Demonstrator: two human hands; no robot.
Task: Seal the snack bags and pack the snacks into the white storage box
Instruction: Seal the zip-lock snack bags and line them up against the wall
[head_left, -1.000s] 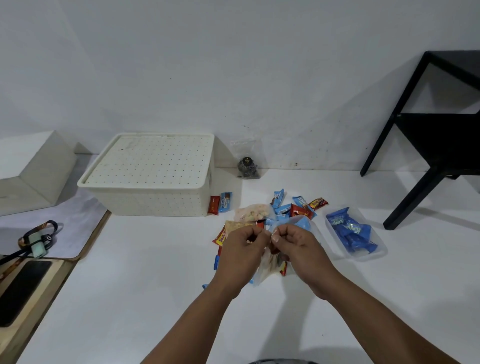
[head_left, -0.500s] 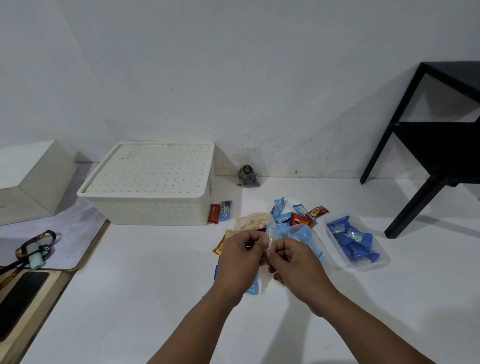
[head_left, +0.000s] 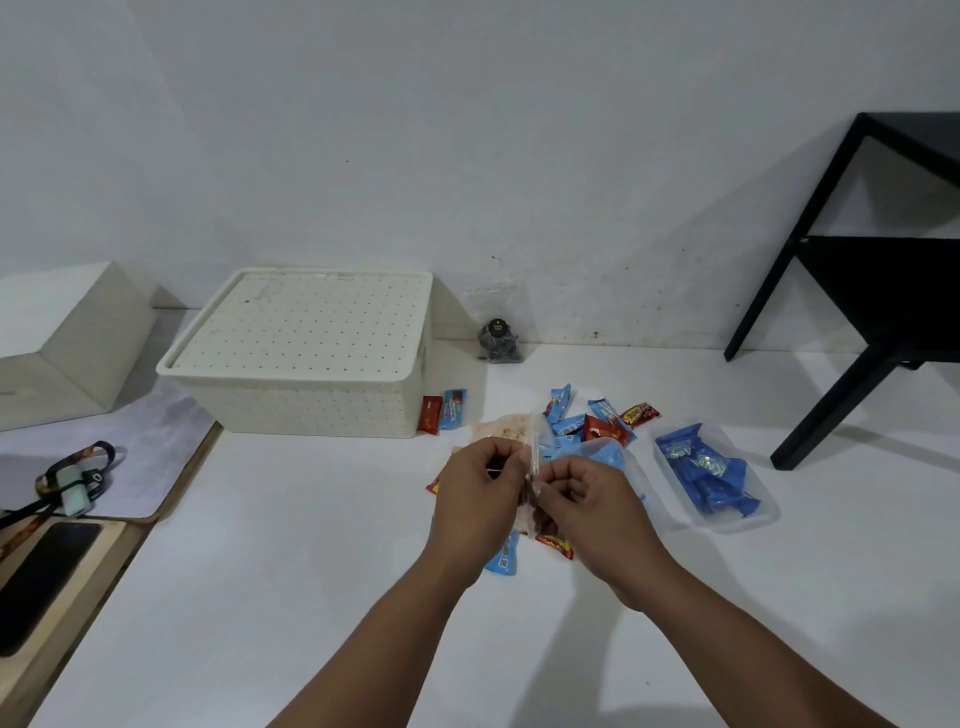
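My left hand (head_left: 480, 491) and my right hand (head_left: 584, 506) meet above the white surface and pinch the top edge of a clear zip bag (head_left: 605, 454) with blue snack packs inside. Loose wrapped snacks (head_left: 597, 421) in blue and red lie behind and under my hands. A second clear bag of blue snacks (head_left: 709, 480) rests to the right. The white storage box (head_left: 306, 358), its dotted lid on, stands at the back left. Two small packs (head_left: 441, 413) lean against its right side.
A small clear bag with a dark object (head_left: 498, 340) leans on the wall. A black table frame (head_left: 857, 270) stands at the right. At the left are a white block (head_left: 62, 338), a grey mat, a lanyard (head_left: 72, 483) and a dark phone (head_left: 41, 582) on a wooden board.
Both hands have lifted the clear bag slightly and shifted their pinch along its top edge. The view has tilted a little; the box and loose snacks stay put.
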